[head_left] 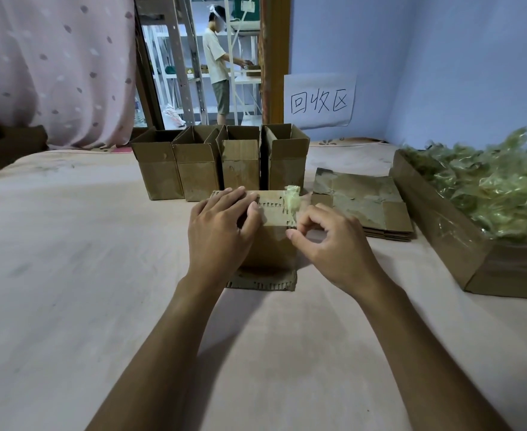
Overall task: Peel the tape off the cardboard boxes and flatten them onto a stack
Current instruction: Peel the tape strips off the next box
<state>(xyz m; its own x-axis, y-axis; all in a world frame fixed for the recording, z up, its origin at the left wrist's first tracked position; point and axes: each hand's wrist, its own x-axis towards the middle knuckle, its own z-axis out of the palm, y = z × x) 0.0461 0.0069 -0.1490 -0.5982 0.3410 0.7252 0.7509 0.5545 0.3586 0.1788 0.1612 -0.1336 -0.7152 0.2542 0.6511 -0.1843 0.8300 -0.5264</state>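
Observation:
A small cardboard box (273,244) lies on the pink surface in the middle of the head view. My left hand (221,228) grips its upper left part, thumb laid over the top face. My right hand (327,241) sits at the box's right edge with its fingers curled, pinching a strip of clear yellowish tape (292,199) that stands up crumpled from the box top. Behind stand several open cardboard boxes (221,163) in a row. To the right lies a stack of flattened boxes (367,206).
A long cardboard tray (442,225) full of crumpled used tape (486,188) runs along the right side. A paper sign (319,99) hangs on the blue wall. A person stands in the doorway far behind. A pink curtain hangs at the back left.

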